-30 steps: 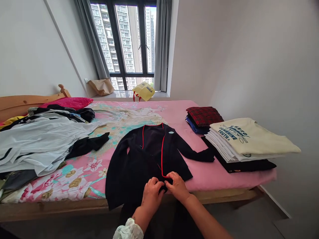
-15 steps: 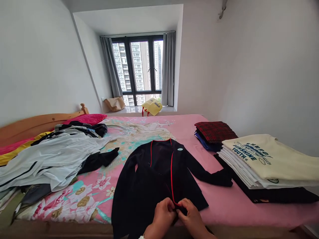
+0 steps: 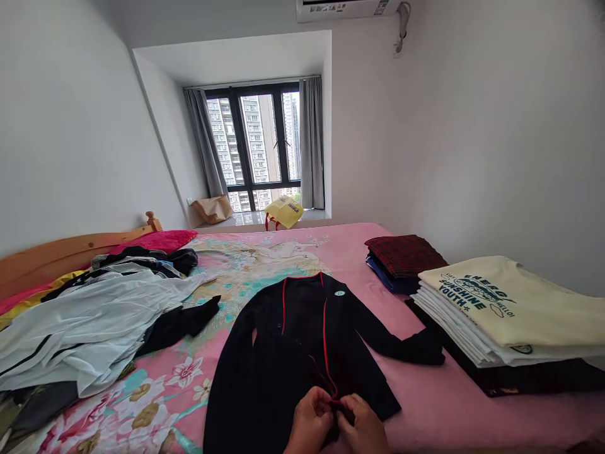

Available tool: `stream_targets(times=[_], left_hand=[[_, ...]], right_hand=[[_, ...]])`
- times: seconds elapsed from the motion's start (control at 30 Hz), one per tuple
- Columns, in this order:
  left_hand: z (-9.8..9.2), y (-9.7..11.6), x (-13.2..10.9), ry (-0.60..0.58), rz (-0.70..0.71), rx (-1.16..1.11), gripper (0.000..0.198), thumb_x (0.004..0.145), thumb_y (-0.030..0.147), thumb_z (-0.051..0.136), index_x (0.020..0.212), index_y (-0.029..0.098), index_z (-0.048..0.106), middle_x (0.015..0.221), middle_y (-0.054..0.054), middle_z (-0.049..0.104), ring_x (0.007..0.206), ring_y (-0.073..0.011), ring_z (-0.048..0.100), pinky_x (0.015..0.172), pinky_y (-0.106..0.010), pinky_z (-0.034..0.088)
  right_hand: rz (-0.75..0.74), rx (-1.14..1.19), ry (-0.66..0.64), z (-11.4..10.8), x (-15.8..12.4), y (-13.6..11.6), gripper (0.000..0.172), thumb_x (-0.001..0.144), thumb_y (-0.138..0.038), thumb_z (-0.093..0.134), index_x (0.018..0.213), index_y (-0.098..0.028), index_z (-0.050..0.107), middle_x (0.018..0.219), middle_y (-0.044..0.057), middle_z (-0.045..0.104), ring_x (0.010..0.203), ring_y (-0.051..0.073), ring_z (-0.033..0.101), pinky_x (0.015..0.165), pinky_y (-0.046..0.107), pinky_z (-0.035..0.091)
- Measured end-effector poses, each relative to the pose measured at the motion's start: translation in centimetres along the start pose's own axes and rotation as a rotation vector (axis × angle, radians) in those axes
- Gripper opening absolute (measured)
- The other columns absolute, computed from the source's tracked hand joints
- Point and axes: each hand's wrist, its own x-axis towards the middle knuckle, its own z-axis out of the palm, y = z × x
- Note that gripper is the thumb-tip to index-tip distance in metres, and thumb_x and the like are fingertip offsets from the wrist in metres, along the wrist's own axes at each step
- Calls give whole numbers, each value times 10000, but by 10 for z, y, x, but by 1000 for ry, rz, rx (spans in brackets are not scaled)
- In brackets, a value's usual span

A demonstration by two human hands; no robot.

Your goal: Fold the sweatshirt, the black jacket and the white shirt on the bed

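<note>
A black cardigan (image 3: 269, 353) with red piping along its front edges lies spread on the bed, its collar toward the window. One sleeve reaches out to the right, and a small pale round badge (image 3: 339, 293) sits on the chest. Near the hem, my left hand (image 3: 312, 416) pinches the red-trimmed front edge. My right hand (image 3: 359, 421) grips the same edge just beside it, the fingertips of both nearly meeting. Whatever button or buttonhole lies between the fingers is hidden.
On the left is a heap of loose clothes with a white garment (image 3: 108, 328) on top. To the right stand a stack of folded shirts topped by a cream T-shirt (image 3: 510, 302) and folded clothes under a red plaid piece (image 3: 406, 253). A yellow bag (image 3: 285, 212) rests by the window.
The view has tipped upward a little, bringing an air conditioner into sight. Both hands stay at the cardigan's front edge, with the red trim now bunched slightly between them.
</note>
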Motion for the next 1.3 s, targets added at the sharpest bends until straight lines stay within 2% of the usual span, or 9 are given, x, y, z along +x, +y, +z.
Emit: stream_targets(times=[0.37,0.5,0.57,0.7,0.83,0.97,1.07,1.17,1.3], left_hand=[[1,-4,1,53,36,-33,152,526,58,520,606,184,494,558,52,497,564,-101,460,553,-214,358],[1,-4,0,38,22,-83,142,515,78,534,594,186,486,534,56,498,535,-92,438,527,-208,341],[1,-3,-1,15,6,-112,143,506,78,535,589,184,488,524,55,499,531,-91,439,522,-206,338],[-3,-2,1,-42,-35,-178,129,524,114,573,599,183,494,512,56,494,513,-89,444,509,-207,344],[-5,-2,6,-102,-89,-179,163,561,187,645,621,186,493,495,64,473,462,-81,424,466,-207,323],[-3,-4,14,-25,-146,-114,188,533,126,653,585,186,483,476,70,451,444,-79,414,458,-208,315],[0,-6,19,16,-168,-92,199,511,80,645,574,185,489,470,71,441,447,-82,417,466,-210,322],[3,-8,19,39,-143,-67,208,500,60,638,579,186,493,474,75,431,472,-88,435,493,-212,348],[2,-9,9,25,20,-69,164,558,102,638,679,180,562,601,38,538,612,-114,521,599,-217,418]], right_hand=[[19,171,-13,-5,-3,-8,183,744,-288,475,752,-184,625,796,40,617,760,175,573,691,241,407],[28,235,-77,-11,0,-7,372,837,-397,350,638,-168,566,666,33,577,666,164,532,605,248,371],[69,247,-125,-12,5,-6,321,810,-345,377,610,-162,549,610,20,557,620,150,512,570,240,348],[130,181,-173,-11,13,-10,89,641,-158,490,630,-153,577,633,7,601,630,136,536,564,215,333],[138,64,-131,-10,12,-18,83,674,-205,511,658,-174,586,657,0,624,634,135,547,539,217,303],[104,-3,-88,-10,8,-20,75,676,-179,493,653,-185,564,679,-10,620,644,123,542,564,215,307],[148,-14,-88,-8,8,-20,69,662,-157,488,641,-186,547,675,-11,618,647,121,547,570,214,311],[204,23,-103,-6,10,-19,86,642,-141,473,635,-188,544,669,-13,624,651,122,558,555,211,309],[255,52,-112,-4,17,-14,100,633,-157,462,617,-188,555,630,-18,622,616,118,552,522,210,296]])
